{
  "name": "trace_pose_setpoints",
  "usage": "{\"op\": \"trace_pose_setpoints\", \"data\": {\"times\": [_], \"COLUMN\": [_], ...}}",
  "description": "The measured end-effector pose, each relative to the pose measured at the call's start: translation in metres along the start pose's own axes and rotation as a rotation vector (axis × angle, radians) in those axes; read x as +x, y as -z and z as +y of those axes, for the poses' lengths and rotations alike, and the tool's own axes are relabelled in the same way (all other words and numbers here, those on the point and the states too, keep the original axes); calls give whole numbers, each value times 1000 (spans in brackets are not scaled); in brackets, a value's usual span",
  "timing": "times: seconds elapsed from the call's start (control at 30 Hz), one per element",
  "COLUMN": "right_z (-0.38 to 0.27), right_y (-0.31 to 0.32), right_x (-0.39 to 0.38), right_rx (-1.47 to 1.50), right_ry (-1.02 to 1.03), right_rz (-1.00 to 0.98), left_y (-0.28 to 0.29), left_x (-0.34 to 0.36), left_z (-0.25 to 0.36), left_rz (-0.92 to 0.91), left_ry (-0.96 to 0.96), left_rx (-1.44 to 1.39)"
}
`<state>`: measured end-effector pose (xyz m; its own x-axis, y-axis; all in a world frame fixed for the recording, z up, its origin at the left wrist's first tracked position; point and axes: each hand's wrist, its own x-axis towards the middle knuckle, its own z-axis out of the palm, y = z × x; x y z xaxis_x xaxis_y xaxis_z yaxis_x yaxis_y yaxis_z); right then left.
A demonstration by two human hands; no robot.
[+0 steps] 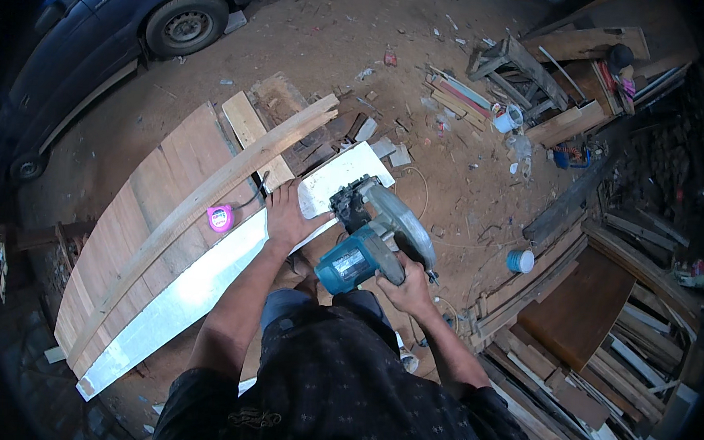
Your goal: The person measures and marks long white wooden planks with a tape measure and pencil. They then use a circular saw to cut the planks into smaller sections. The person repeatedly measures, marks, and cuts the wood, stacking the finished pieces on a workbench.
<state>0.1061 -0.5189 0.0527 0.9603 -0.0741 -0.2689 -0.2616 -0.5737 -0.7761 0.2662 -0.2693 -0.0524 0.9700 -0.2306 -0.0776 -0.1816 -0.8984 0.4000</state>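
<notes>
My right hand (pixel 409 286) is wrapped round the rear handle of a teal circular saw (pixel 351 262) with a grey blade guard. The saw's front end is over or against the near edge of a long, pale, shiny board (pixel 195 287); the blade itself is hidden. Just left of the saw, my left hand (pixel 288 216) lies flat on the board with its fingers stretched out. A pink tape measure (pixel 221 218) sits beside the board, left of that hand. Beyond it, a long curved wooden strip (pixel 184 202) crosses a wide panel of joined planks (pixel 140 191).
Offcuts (pixel 365 130) lie past the board's far end. A thin cable (pixel 426 194) trails over the dirt floor. A blue car (pixel 97 43) stands at the far left. On the right are a white-lidded tub (pixel 520 261), stacked timber (pixel 642 351) and a wooden trestle (pixel 522 73).
</notes>
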Motion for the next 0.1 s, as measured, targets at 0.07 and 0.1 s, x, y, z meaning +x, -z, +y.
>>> {"op": "trace_pose_setpoints", "data": {"times": [0.07, 0.1], "right_z": [-2, -7], "right_y": [2, 4], "right_x": [2, 5], "right_rx": [25, 37], "right_ry": [-80, -120], "right_rz": [-59, -89], "left_y": [-2, -2], "left_x": [0, 1], "left_z": [0, -1], "left_rz": [-12, -25], "left_ry": [19, 36], "left_rx": [13, 20]}}
